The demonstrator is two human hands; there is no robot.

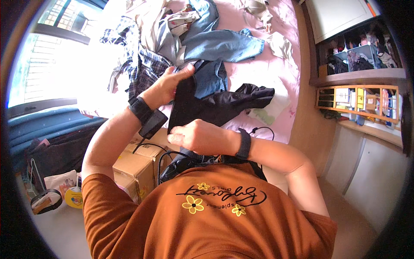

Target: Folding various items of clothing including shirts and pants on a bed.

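Note:
A black garment (211,108) is stretched out in front of me over the near edge of the bed, one long narrow part, a sleeve or a leg, trailing to the right. My left hand (170,84) grips its far edge, the thumb on top and the fingers partly hidden by the cloth. Close to my body, my right hand (194,136) pinches the near edge of the same garment. Just beyond it lies a piece of blue denim (211,80). Light blue jeans (224,45) and a dark plaid shirt (148,67) are heaped farther back.
Pink sheeting (282,123) covers the bed, with pale clothes (258,11) at its far right. Cardboard boxes (140,162) stand at near left, a bright window (47,64) beyond. Shelves with a wooden rack (358,103) line the right. A dark cable (265,128) loops near my right wrist.

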